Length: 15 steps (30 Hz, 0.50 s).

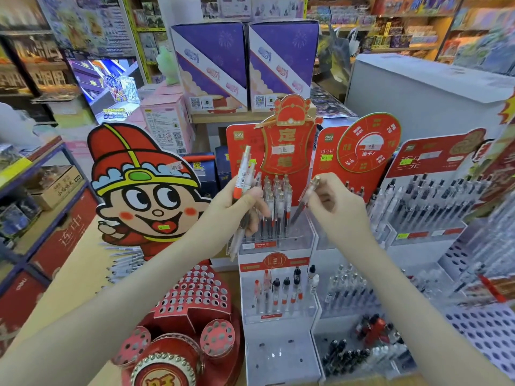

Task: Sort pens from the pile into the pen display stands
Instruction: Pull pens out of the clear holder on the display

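Right hand (331, 203): thumb and fingertips pinch a single gold-capped pen (305, 199), tilted, tip down over the top tier of the clear display stand (295, 242). Left hand (237, 210): fingers curled round an upright bundle of pens (241, 182). Between the two hands is a row of standing pens (277, 207). Well left of the left fingers, under the cartoon cutout (139, 190), lies the loose pile (125, 260).

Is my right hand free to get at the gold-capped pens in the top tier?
Probably yes: the right hand sits beside the gold-capped pens with nothing between, though it pinches a pen, so its grip is occupied.
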Each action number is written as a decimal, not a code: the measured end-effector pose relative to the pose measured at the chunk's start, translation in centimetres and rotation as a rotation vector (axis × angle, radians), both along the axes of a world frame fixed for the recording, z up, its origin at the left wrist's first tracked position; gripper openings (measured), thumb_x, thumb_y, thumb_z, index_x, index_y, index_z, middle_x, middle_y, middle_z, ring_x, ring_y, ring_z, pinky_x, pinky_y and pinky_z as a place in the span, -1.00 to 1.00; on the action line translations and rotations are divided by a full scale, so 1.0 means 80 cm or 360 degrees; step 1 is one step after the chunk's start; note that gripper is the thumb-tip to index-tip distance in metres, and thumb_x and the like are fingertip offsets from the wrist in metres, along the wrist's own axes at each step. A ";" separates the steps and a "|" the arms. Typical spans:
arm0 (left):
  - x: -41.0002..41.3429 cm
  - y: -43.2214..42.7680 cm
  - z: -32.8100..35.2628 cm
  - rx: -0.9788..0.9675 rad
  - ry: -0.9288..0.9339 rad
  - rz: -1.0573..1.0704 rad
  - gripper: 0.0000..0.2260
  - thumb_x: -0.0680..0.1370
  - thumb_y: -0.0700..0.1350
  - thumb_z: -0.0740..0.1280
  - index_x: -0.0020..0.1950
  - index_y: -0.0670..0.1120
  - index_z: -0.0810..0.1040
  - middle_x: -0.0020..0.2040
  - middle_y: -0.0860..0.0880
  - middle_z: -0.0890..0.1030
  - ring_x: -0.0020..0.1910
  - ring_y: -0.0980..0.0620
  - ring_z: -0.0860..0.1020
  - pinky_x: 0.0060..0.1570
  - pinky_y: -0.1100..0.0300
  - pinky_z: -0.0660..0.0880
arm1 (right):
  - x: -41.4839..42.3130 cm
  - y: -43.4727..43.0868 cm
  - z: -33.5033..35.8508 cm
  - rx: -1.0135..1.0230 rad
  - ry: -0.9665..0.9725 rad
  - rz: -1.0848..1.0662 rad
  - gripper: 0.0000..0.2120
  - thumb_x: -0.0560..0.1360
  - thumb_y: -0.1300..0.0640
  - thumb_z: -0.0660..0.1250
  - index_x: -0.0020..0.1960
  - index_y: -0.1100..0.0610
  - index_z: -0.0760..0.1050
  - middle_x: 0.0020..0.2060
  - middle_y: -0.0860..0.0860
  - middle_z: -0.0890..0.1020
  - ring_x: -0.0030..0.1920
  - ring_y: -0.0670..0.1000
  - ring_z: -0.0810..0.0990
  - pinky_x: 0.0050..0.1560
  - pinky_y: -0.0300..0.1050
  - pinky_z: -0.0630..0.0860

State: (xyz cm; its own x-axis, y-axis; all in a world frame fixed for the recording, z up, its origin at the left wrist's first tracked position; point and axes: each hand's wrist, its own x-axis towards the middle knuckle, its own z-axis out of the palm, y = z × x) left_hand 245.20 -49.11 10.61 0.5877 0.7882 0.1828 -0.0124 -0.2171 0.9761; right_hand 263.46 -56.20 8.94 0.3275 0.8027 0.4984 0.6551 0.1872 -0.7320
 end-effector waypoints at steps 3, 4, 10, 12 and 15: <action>0.000 0.001 -0.001 -0.0084 -0.0044 0.0013 -0.95 0.63 -0.10 0.16 0.06 0.02 0.39 -0.33 0.00 0.63 -0.52 0.09 0.45 -0.51 0.25 0.44 | 0.001 0.003 -0.002 -0.0069 -0.0030 0.0019 -0.93 0.55 0.21 0.26 -0.03 0.06 0.41 -0.23 -0.07 0.60 -0.18 -0.21 0.57 -0.12 -0.46 0.46; 0.000 0.001 -0.001 -0.0106 -0.0048 0.0017 -0.95 0.64 -0.10 0.16 0.05 0.01 0.40 -0.34 0.01 0.63 -0.53 0.09 0.43 -0.52 0.26 0.42 | 0.000 0.005 -0.006 -0.0155 -0.0041 0.0049 -0.93 0.55 0.20 0.27 -0.03 0.05 0.42 -0.22 -0.05 0.61 -0.16 -0.18 0.58 -0.10 -0.43 0.48; 0.009 0.001 0.001 -0.0394 -0.0237 -0.0046 -0.91 0.61 -0.15 0.18 -0.01 -0.12 0.44 -0.37 -0.01 0.61 -0.51 0.09 0.45 -0.49 0.26 0.42 | -0.005 0.013 -0.024 -0.0347 -0.0139 0.0072 -0.96 0.57 0.14 0.26 -0.03 0.03 0.40 -0.17 0.02 0.64 -0.14 -0.03 0.62 -0.04 -0.13 0.57; 0.012 0.002 0.003 -0.0435 -0.0269 -0.0115 -0.89 0.60 -0.17 0.18 -0.02 -0.16 0.47 -0.37 -0.02 0.61 -0.49 0.09 0.46 -0.47 0.26 0.43 | -0.004 0.016 -0.022 -0.0378 -0.0188 0.0085 -0.97 0.57 0.14 0.26 -0.02 0.04 0.41 -0.18 0.02 0.63 -0.15 -0.02 0.62 -0.03 -0.10 0.56; 0.014 0.004 0.006 -0.0396 -0.0236 -0.0190 -0.88 0.61 -0.21 0.18 -0.03 -0.17 0.50 -0.34 -0.01 0.63 -0.46 0.10 0.47 -0.44 0.27 0.44 | -0.003 0.018 -0.022 -0.0458 -0.0178 0.0103 -0.96 0.57 0.14 0.27 -0.02 0.03 0.41 -0.18 0.02 0.63 -0.14 0.00 0.60 -0.03 -0.07 0.55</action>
